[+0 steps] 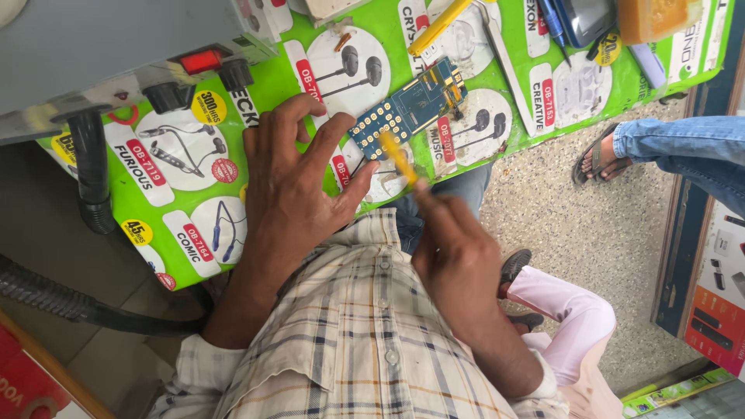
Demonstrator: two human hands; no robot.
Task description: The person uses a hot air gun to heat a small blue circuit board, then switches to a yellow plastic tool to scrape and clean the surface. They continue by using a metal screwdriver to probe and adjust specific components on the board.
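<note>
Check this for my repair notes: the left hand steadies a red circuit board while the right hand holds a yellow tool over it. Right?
Not quite: the head view shows the circuit board is blue, not red. The left hand steadies it and the right hand holds a yellow tool over it.

The circuit board [409, 106] lies on the mat [159, 202], just right of the left hand [295, 186], whose fingers rest beside its edge. The right hand [454, 256] is below the board, its held tool [399, 157] tipping onto the board's lower edge. A machine box [116, 46] sits at the mat's upper left, its hose [89, 167] dropping beneath. Tweezers [508, 66] lie upper right of the board.
</note>
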